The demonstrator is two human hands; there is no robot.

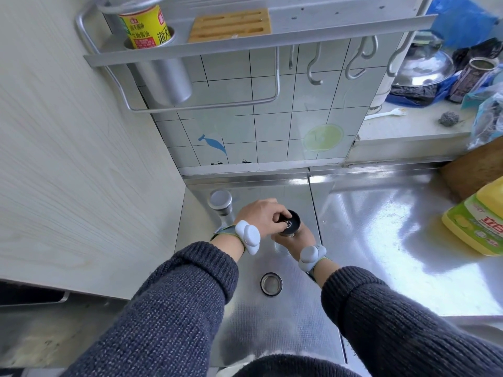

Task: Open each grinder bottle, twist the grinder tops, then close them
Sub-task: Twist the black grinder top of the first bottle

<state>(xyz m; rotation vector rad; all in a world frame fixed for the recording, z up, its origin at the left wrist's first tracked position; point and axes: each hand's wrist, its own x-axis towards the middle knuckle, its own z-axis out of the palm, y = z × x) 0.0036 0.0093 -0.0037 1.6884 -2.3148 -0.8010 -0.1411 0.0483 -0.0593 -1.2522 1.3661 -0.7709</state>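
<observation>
An open grinder bottle [294, 223] with a black grinder top stands on the steel counter, its inside mechanism showing. My left hand [260, 214] grips the black top from above and from the left. My right hand [298, 238] wraps around the bottle's clear body below the top, and most of that body is hidden. The bottle's round steel cap [271, 284] lies upturned on the counter, nearer to me. A second grinder bottle [221, 204] with its silver cap on stands upright to the left, near the back wall.
A yellow-green detergent bottle [477, 223] lies at the right edge. A wooden board [473, 170] sits behind it. A metal wall rack [190, 47] with a soy sauce bottle [144, 27] and hooks hangs above. A ledge at back right holds a pot lid, bags and a scourer.
</observation>
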